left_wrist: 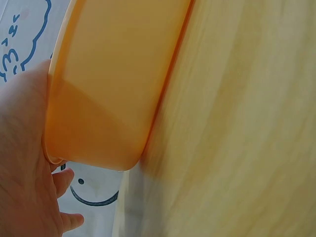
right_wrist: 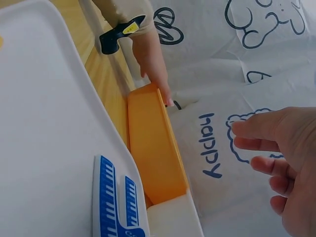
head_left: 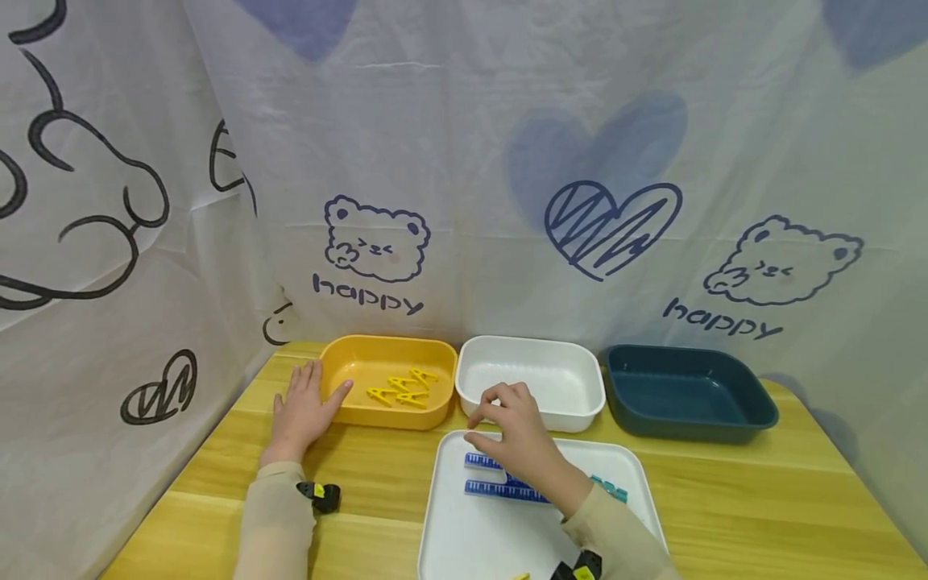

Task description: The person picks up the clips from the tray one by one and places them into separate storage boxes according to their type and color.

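We are holding the rim of the yellow bin (head_left: 387, 419) in our left grip (head_left: 303, 415), the thumb lying over the edge and the fingers against the outside, while our right grip (head_left: 518, 439) is hanging above the far part of the white tray (head_left: 478, 540), near the white bin (head_left: 569, 421), its fingers loosely curved and gripping nothing. The blue striped bars (head_left: 507, 490) are lying on the tray below the right grip, partly hidden by it. We are judging them to be light, stiff plastic, perhaps a little slippery but hardly fragile, so we are favouring a pinch across the long edges, near the middle of a bar. The yellow clips (head_left: 410, 400) lying in the yellow bin are looking just as light, and we are preferring their sides for a hold. Counting, we are seeing two blue bars, though we are failing to tell whether they are joining into one piece; four yellow clips; at least one teal piece (head_left: 615, 490), partly hiding behind the right wrist (head_left: 573, 487); one yellow bit (head_left: 522, 577) showing at the tray's near side; and three bins, the yellow, the white and a dark blue bin (head_left: 689, 429), standing in a row on the bench (head_left: 377, 499).
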### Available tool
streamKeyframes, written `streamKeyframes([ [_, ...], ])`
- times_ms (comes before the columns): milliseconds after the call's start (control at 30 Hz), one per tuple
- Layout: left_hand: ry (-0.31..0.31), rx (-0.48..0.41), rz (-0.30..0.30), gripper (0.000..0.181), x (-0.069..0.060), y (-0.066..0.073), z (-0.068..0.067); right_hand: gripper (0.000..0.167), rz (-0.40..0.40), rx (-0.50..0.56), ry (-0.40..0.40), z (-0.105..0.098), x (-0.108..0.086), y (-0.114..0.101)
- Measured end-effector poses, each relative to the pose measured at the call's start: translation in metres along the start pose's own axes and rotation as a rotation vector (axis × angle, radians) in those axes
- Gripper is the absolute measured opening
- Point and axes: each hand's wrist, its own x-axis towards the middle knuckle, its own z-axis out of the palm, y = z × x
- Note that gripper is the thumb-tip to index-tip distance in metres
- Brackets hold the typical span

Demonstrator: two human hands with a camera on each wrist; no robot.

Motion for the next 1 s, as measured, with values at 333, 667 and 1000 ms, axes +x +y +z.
streamKeyframes([
  [333,0.001,-0.005,0.000,0.098,0.001,0.000,0.000,0.012,0.030,0.029,-0.032,-0.010,-0.019,0.010],
  [667,0.002,-0.008,0.000,0.098,0.001,0.000,0.001,0.014,-0.047,0.028,-0.025,-0.017,-0.036,0.022],
  [1000,0.016,-0.002,0.006,0.099,0.002,-0.001,0.003,0.017,-0.142,0.006,-0.097,-0.021,-0.045,0.034],
])
